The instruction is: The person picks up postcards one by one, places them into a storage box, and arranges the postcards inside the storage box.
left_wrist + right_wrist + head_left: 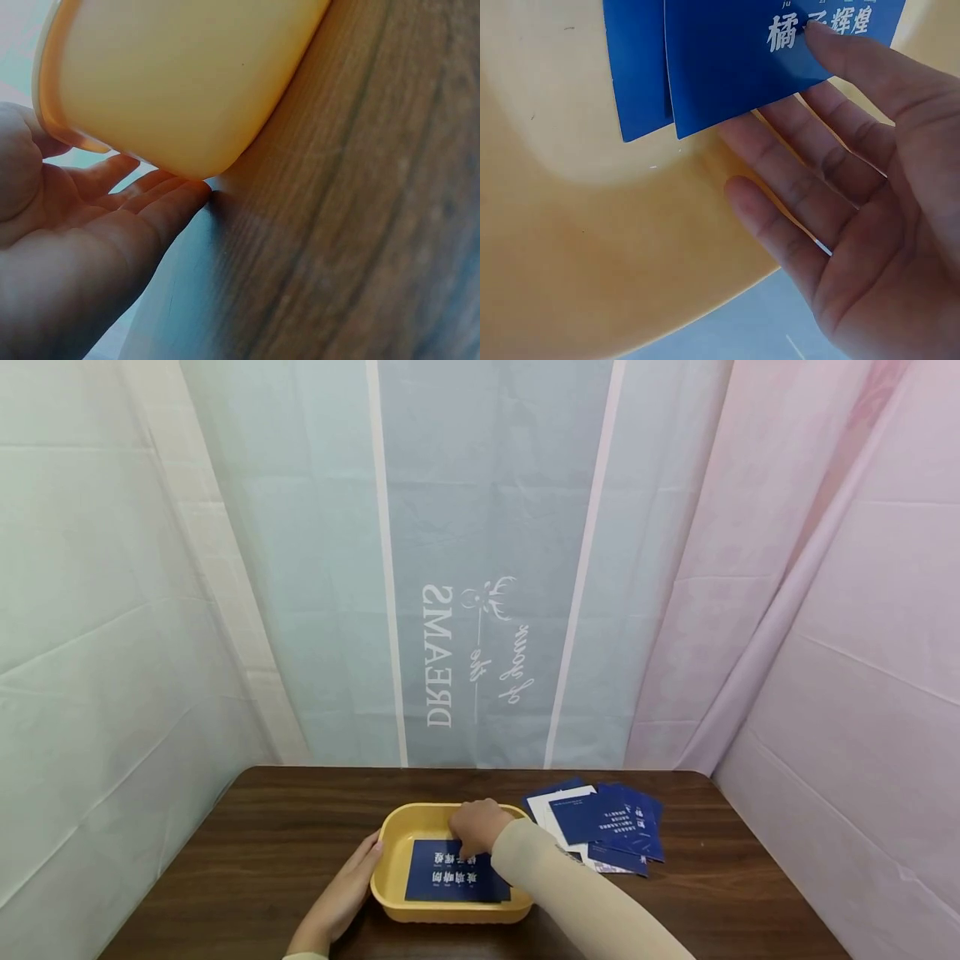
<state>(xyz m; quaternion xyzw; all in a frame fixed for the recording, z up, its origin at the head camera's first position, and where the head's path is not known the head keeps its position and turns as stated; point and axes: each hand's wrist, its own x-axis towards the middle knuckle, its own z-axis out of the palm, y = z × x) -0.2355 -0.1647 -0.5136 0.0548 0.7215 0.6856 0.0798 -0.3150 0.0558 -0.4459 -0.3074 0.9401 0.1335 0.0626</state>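
Note:
A yellow plastic basin (pixel 395 906) stands on the table with dark blue cards inside. My left hand (pixel 345 887) holds the basin at its left side; in the left wrist view the fingers (pixel 169 206) lie against the outer wall, and the thumb goes over the rim. Inside the basin, my right hand (pixel 480 825) pinches a blue card (pixel 727 67) with white Chinese characters, thumb on its printed face and fingers beneath its edge. Another blue card (pixel 634 75) lies partly under that one. How many cards the right hand pinches is hidden.
Several blue and white cards (pixel 581 818) lie spread in an overlapping pile right of the basin, partly behind the right sleeve (pixel 570 885). The brown wooden table (pixel 262 835) meets a hanging printed cloth (pixel 480 527) at its back edge, with pale cloths on both sides.

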